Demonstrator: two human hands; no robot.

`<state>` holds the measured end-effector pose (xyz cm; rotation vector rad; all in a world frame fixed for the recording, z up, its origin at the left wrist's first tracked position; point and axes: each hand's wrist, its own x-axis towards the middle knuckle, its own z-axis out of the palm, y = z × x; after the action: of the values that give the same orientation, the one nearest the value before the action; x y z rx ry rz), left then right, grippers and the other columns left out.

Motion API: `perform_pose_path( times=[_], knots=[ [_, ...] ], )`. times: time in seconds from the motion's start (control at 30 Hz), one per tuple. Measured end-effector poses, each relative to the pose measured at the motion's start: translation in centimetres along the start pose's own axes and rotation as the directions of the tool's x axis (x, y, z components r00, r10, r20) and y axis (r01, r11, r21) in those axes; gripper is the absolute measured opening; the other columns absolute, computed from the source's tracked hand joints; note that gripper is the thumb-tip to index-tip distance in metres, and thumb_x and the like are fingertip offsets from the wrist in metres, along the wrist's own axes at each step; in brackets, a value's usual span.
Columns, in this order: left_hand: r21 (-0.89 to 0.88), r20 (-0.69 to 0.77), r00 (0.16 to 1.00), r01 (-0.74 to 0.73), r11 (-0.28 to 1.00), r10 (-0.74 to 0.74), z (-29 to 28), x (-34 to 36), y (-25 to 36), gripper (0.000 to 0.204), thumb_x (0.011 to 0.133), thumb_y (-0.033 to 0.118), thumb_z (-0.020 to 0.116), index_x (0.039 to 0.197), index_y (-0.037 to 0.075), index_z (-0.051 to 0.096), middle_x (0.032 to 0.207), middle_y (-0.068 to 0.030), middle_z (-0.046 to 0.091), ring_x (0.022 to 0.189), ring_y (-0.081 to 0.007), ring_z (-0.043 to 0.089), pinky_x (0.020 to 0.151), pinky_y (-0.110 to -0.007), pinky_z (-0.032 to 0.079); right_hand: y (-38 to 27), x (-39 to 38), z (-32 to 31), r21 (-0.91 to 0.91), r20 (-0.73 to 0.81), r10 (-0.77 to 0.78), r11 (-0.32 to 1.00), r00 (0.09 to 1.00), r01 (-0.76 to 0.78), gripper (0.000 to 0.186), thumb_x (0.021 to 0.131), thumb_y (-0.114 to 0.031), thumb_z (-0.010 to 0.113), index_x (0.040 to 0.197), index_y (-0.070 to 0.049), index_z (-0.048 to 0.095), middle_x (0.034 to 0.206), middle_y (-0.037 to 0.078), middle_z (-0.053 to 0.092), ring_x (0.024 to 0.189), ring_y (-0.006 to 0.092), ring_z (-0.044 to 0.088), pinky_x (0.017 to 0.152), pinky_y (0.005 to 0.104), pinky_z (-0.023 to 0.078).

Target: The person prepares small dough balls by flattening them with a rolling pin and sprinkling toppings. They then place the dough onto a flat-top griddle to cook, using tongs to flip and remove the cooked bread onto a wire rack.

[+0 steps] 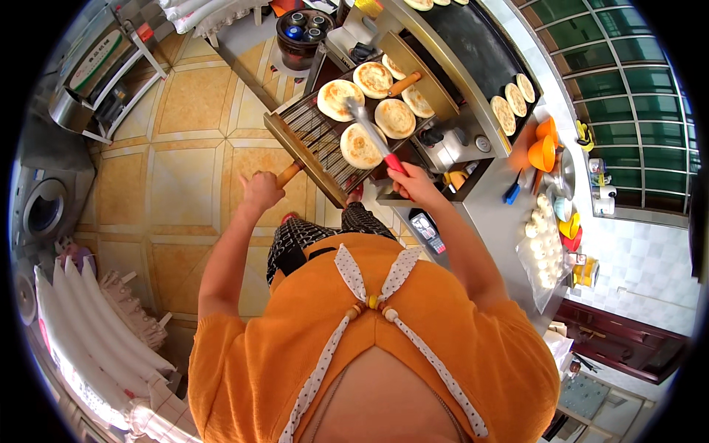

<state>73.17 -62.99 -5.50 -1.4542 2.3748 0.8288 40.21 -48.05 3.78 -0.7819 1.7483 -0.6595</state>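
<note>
My left hand (262,190) is closed around the wooden handle (289,175) on the front of a pulled-out oven drawer (304,159) with a slatted rack. Several round, browned flatbreads (395,118) lie on that rack, the rearmost partly under the oven's raised metal flap (417,74). In my right hand (415,184) are metal tongs (373,131) with a red grip. They reach over the nearest flatbread (360,148), and their tips are at the edge of the left flatbread (338,100). Whether the tips pinch it, I cannot tell.
A dark griddle (480,44) holds more flatbreads (503,116). Orange bowls (541,155), a blue brush (512,189) and white rounded pieces (545,247) on clear plastic sit along the right counter. A keypad device (427,231) lies near my right forearm. A brown pot (299,55) stands behind the drawer.
</note>
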Motion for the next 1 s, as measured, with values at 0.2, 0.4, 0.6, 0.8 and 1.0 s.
perform_pose_path(
  times=[0.2,0.4,0.6,0.8,1.0],
  knots=[
    [-0.005,-0.016,0.999,-0.040,0.999,0.040,0.2,0.0,0.2,0.023,0.070,0.023,0.066,0.086,0.006,0.068,0.092,-0.0139,0.068,0.099,-0.0296,0.061,0.100,-0.072,0.021,-0.4,1.0,-2.1,0.345,-0.112,0.178,0.930,0.978,-0.130,0.027,0.092,-0.030,0.056,0.097,-0.003,0.056,0.070,0.003,0.055,0.049,0.0080,0.046,0.043,0.0230,0.035],
    [-0.045,-0.028,0.999,-0.028,0.999,0.027,0.8,0.2,-0.2,0.020,0.070,0.022,0.064,0.082,0.007,0.066,0.090,-0.0142,0.067,0.099,-0.0296,0.060,0.100,-0.073,0.019,0.2,5.3,-4.6,0.035,-0.322,0.075,0.997,0.944,-0.068,0.029,0.092,-0.031,0.057,0.090,-0.002,0.056,0.067,0.004,0.057,0.050,0.0112,0.051,0.046,0.0269,0.041],
    [-0.040,-0.018,0.999,-0.028,0.999,0.027,1.0,0.5,-0.2,0.018,0.069,0.021,0.065,0.082,0.008,0.066,0.090,-0.0121,0.067,0.100,-0.0289,0.059,0.100,-0.074,0.017,-0.1,8.1,-8.8,0.150,-0.170,0.133,0.983,0.976,-0.108,0.025,0.090,-0.028,0.060,0.094,-0.004,0.056,0.068,0.003,0.054,0.048,0.0073,0.045,0.042,0.0206,0.035],
    [-0.008,0.022,1.000,0.004,1.000,-0.004,0.3,0.4,0.1,0.017,0.068,0.021,0.066,0.079,0.008,0.064,0.090,-0.0103,0.067,0.101,-0.0283,0.059,0.100,-0.072,0.017,-0.5,8.3,-11.5,0.498,0.118,0.137,0.849,0.984,-0.177,0.028,0.093,-0.028,0.057,0.103,-0.002,0.055,0.065,0.000,0.048,0.047,0.0050,0.039,0.040,0.0189,0.028],
    [-0.005,0.041,0.998,0.043,0.999,-0.042,-0.6,-0.4,0.6,0.015,0.068,0.020,0.066,0.077,0.008,0.063,0.089,-0.0103,0.066,0.100,-0.0284,0.058,0.100,-0.070,0.018,2.8,4.2,-11.1,0.606,0.305,0.007,0.770,0.952,-0.200,0.032,0.098,-0.030,0.048,0.110,-0.001,0.054,0.065,-0.001,0.045,0.043,0.0032,0.033,0.039,0.0178,0.025]
  ],
)
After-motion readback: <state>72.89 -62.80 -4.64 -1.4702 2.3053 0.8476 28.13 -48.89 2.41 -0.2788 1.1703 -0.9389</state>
